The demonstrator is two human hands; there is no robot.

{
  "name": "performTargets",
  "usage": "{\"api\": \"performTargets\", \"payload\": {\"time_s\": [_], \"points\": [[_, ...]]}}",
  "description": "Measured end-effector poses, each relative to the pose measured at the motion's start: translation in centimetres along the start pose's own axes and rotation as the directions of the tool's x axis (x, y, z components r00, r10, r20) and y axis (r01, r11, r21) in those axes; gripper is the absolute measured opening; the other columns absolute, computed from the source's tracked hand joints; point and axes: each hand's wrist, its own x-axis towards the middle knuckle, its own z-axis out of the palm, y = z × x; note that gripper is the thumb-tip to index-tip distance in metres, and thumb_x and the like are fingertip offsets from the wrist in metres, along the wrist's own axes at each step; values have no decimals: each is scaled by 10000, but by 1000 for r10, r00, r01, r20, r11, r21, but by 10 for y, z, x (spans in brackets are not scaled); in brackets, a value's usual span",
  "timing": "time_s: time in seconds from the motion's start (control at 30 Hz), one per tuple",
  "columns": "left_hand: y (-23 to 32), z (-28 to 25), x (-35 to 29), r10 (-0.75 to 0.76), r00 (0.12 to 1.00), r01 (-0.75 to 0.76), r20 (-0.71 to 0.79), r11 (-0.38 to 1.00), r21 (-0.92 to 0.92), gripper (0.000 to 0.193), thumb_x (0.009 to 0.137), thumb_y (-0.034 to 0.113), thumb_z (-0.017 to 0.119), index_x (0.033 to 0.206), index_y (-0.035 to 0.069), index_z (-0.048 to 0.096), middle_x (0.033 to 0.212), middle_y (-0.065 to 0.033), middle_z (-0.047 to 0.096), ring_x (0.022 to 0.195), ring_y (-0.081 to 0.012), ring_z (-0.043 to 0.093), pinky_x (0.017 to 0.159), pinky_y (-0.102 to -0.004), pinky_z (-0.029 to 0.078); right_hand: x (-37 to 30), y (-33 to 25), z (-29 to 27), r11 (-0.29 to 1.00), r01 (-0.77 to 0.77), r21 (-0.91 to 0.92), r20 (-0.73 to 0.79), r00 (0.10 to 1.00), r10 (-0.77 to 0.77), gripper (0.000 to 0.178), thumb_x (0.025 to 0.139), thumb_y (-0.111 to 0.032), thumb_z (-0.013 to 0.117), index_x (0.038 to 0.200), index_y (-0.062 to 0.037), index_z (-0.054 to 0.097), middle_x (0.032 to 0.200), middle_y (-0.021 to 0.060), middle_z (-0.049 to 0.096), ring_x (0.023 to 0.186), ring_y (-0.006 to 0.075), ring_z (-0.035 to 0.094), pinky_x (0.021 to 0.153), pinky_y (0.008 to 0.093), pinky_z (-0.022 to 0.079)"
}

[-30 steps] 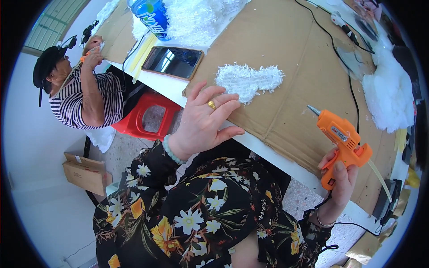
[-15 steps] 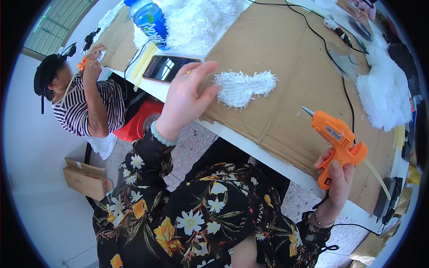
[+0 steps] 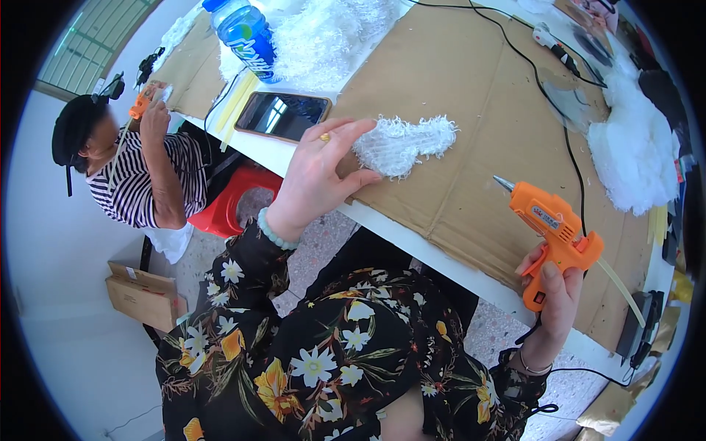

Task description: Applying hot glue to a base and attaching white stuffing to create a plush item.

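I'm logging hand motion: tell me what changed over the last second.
The left hand moved from open air above the table edge forward to the white fluffy piece, and its fingers now rest against that piece's near end. The right hand kept gripping the orange glue gun, nozzle still raised. The fluffy piece stayed on the cardboard.

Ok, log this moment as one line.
left hand: open, fingertips on white fuzzy piece | right hand: shut on orange glue gun, nozzle off cardboard sheet | phone beside
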Motion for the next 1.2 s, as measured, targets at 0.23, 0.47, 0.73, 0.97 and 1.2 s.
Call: {"api": "performTargets", "payload": {"time_s": [0.23,0.47,0.73,0.97,1.2], "points": [[3,-7,-11,0,998,5,-57,997,83,542,671,237,774,1135,54,562,990,-100,629,1024,-293,547,886,-400,412,0,0,-3,999,-23,27,48,999,21,413,831,-266,626,1094,27,502,927,90,587,760,162,616,596,246,461],[10,-6,4,122,991,-131,57,970,203,469,747,258,715,1124,31,554,837,-70,628,944,-289,557,875,-406,410,1,-6,4,999,-20,-39,17,1000,20,447,836,-360,618,1052,10,492,852,83,568,684,126,578,563,224,441],[-11,0,-6,-362,926,228,-109,764,-604,420,764,175,686,1131,25,549,899,-106,625,954,-327,559,875,-394,434,0,-5,5,1000,-8,-30,-3,1000,8,451,836,-351,616,1079,6,483,856,78,572,700,129,586,573,228,445],[-3,-1,3,26,998,-24,-54,999,36,438,743,277,709,1110,71,586,915,-84,644,966,-325,558,857,-426,420,0,-2,4,1000,14,-12,-7,1000,-14,440,839,-338,617,1079,5,482,871,83,571,708,138,595,577,230,458],[12,6,16,196,979,-205,63,960,191,437,767,294,689,1120,59,583,931,-99,644,971,-318,560,864,-423,421,1,0,3,999,22,26,14,1000,-22,429,837,-275,617,1127,12,481,911,85,580,747,157,610,593,252,465]]}}
